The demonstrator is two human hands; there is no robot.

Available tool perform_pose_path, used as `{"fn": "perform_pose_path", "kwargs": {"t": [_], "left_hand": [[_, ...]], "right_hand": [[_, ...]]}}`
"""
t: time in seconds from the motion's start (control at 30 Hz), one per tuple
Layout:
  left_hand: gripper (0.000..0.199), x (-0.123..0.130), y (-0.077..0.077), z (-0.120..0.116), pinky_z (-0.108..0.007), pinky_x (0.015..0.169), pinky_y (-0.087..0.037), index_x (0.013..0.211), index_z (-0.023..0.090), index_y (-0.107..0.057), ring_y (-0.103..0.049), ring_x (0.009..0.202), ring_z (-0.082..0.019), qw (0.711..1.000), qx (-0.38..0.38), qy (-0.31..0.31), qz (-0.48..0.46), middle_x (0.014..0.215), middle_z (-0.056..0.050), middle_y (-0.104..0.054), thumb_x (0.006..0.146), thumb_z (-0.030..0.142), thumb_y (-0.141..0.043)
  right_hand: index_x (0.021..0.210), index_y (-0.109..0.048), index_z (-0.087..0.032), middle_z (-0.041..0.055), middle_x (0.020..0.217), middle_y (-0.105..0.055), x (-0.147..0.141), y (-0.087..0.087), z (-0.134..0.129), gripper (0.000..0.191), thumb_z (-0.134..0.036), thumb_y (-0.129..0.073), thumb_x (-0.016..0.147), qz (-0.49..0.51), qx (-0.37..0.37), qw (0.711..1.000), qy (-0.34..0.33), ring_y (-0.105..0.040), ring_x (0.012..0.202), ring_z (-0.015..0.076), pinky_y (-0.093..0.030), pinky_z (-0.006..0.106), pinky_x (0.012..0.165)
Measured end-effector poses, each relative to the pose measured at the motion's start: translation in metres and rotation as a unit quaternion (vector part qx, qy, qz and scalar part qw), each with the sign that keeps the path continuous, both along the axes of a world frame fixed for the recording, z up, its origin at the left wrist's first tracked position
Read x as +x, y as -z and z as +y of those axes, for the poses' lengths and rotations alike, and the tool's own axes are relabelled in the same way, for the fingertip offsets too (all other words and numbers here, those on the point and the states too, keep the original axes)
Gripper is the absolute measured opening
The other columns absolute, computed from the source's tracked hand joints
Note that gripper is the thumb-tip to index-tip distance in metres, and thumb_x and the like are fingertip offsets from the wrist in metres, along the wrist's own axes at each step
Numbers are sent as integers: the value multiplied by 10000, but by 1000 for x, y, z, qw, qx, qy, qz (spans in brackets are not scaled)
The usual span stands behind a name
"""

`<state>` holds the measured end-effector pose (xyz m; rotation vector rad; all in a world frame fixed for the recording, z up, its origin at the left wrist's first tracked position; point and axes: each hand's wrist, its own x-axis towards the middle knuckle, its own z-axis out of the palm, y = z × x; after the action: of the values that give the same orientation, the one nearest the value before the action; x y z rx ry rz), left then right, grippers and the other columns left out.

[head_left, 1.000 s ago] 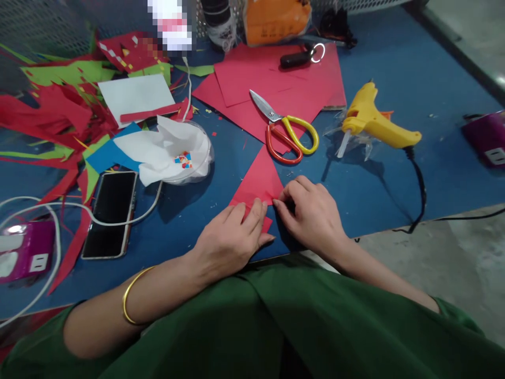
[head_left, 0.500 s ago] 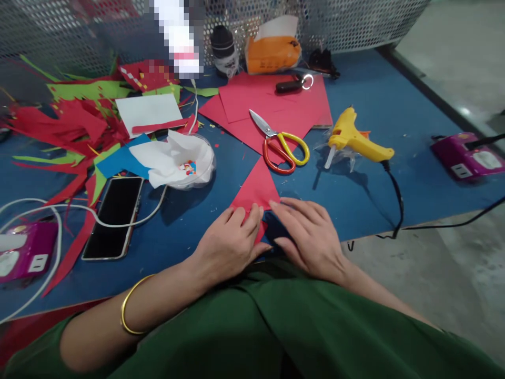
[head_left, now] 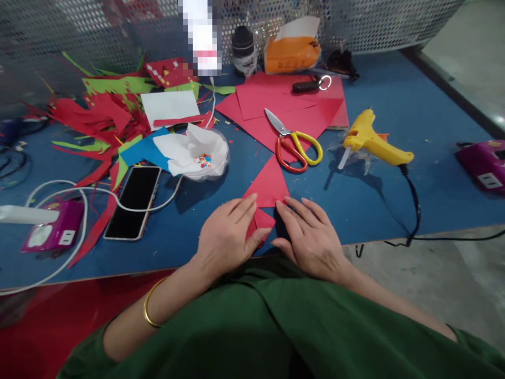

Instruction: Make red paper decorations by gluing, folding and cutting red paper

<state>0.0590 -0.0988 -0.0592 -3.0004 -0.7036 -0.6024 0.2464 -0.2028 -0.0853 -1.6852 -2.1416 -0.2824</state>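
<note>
A folded piece of red paper [head_left: 268, 185] lies at the front of the blue table, with a folded flap nearer my body. My left hand [head_left: 226, 231] rests flat on the paper's left side, fingers stretched out and the thumb over the flap. At the paper's right edge, my right hand [head_left: 311, 234] lies with its fingers apart, the fingertips touching the fold. Just beyond the paper, scissors [head_left: 294, 142] with one red and one yellow handle lie partly on larger red sheets [head_left: 252, 113].
A yellow glue gun [head_left: 374, 139] lies to the right, its black cord running over the table edge. On the left are a phone [head_left: 134, 202], a white cable, a tissue-lined bowl [head_left: 223, 158] and a heap of red and green paper scraps [head_left: 106, 113]. Purple power sockets [head_left: 73, 223] flank the table.
My left hand has flattened and its thumb has shifted, so more of the folded flap shows. My right hand's fingers have spread slightly. The whole view has shifted with my head.
</note>
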Motion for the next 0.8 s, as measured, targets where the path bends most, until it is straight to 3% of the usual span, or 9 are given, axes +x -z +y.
{"fn": "perform_pose_path", "kwargs": {"t": [0.1, 0.27, 0.57, 0.8], "left_hand": [[496, -3, -1, -3, -451, 964, -541, 1299, 15, -627, -630, 1162, -299, 999, -2, -31, -26, 1366, -201, -646, 1036, 391, -440], [438, 5, -2, -9, -430, 988, -495, 1313, 86, -637, -632, 1156, -276, 998, 31, 39, 31, 1315, -90, -702, 1041, 370, -444], [504, -2, 3, -7, -445, 1020, -474, 1348, 56, -604, -640, 1170, -284, 997, 40, 39, 55, 1365, -134, -663, 1055, 396, -374], [528, -1, 6, -8, -429, 993, -487, 1338, 22, -581, -653, 1141, -275, 998, 36, 25, 37, 1300, -147, -700, 1069, 399, -328]], "right_hand": [[1354, -555, 26, 207, 1323, -676, 0, 0, 1, 623, -483, -376, 1043, -2, 3, 1000, -12, -577, 1290, 324, -384, 485, 1124], [1346, -562, 26, 209, 1317, -678, 0, 1, 1, 646, -503, -344, 1045, 11, 6, 1000, -10, -577, 1284, 323, -386, 498, 1115], [1360, -565, -13, 176, 1311, -691, -7, -1, 1, 631, -503, -317, 1050, 27, 4, 999, 20, -548, 1324, 327, -346, 502, 1147], [1334, -584, 4, 181, 1335, -675, -12, -2, 7, 649, -515, -329, 1041, 11, 3, 1000, -16, -540, 1334, 334, -363, 487, 1144]]}}
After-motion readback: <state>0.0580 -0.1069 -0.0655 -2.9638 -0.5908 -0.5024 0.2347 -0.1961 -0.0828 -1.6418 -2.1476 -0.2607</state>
